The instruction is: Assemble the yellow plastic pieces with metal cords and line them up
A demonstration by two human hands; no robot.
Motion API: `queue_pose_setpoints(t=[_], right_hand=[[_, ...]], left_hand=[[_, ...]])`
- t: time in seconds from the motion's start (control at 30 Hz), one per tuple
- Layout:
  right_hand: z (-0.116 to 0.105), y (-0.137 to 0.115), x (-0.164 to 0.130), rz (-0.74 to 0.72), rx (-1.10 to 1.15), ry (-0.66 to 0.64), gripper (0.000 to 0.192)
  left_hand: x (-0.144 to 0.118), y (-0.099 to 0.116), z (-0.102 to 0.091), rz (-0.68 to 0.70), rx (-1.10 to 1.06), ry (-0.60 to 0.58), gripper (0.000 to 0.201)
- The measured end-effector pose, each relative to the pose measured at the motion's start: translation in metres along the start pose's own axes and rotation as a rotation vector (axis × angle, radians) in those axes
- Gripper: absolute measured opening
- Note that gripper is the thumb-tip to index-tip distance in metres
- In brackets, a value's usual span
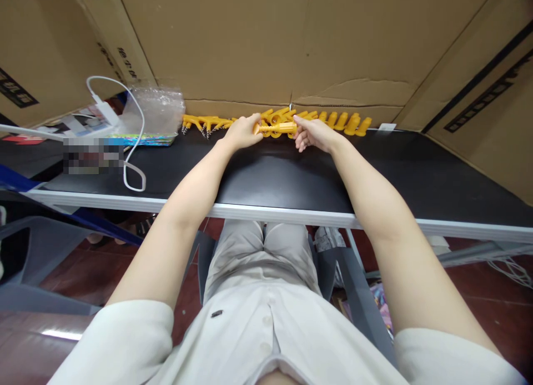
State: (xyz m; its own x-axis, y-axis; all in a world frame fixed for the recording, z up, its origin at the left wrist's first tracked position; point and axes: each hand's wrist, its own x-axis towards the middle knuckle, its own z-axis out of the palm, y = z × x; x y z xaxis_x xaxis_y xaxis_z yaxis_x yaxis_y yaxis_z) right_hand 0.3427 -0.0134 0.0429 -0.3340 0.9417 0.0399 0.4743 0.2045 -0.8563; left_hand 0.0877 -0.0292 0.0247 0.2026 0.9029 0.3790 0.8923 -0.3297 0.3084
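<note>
Plastic parts (333,120) line the table's (266,177) far edge, bag (156,112) to their left.

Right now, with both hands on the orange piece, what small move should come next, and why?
Probably draw the orange piece toward the body. The left hand and right hand hold its ends, far out by the row of orange parts, while the black table is bare nearer in.
</note>
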Motion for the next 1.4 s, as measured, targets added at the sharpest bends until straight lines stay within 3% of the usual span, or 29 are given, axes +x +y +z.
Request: queue_pose_setpoints(t=[0.13,0.2,0.3,0.47,0.73,0.87,1.07,1.4], right_hand=[[-0.002,0.0,0.001,0.072,-0.053,-0.029,0.083],[-0.005,-0.002,-0.003,0.117,-0.028,-0.044,0.072],[-0.01,-0.004,-0.009,0.056,0.088,-0.035,0.047],[-0.009,-0.006,-0.01,-0.035,0.09,0.001,0.048],[-0.002,0.0,0.003,-0.002,-0.077,0.05,0.086],[-0.004,0.002,0.005,-0.006,-0.078,0.014,0.094],[-0.007,0.001,-0.002,-0.03,-0.003,0.037,0.064],[-0.009,0.015,0.011,-0.117,0.122,0.039,0.052]], left_hand=[[0.001,0.0,0.0,-0.01,0.013,-0.013,0.046],[0.002,0.0,0.001,-0.025,0.027,-0.023,0.045],[0.004,-0.002,0.002,-0.028,0.03,-0.024,0.043],[0.003,-0.001,0.002,-0.019,0.002,-0.014,0.043],[0.002,0.007,-0.001,-0.013,-0.041,-0.014,0.045],[0.003,0.005,-0.001,-0.022,-0.035,-0.02,0.043],[0.006,-0.003,0.001,-0.027,-0.044,-0.021,0.043],[0.007,-0.003,0.002,-0.045,-0.017,0.02,0.037]])
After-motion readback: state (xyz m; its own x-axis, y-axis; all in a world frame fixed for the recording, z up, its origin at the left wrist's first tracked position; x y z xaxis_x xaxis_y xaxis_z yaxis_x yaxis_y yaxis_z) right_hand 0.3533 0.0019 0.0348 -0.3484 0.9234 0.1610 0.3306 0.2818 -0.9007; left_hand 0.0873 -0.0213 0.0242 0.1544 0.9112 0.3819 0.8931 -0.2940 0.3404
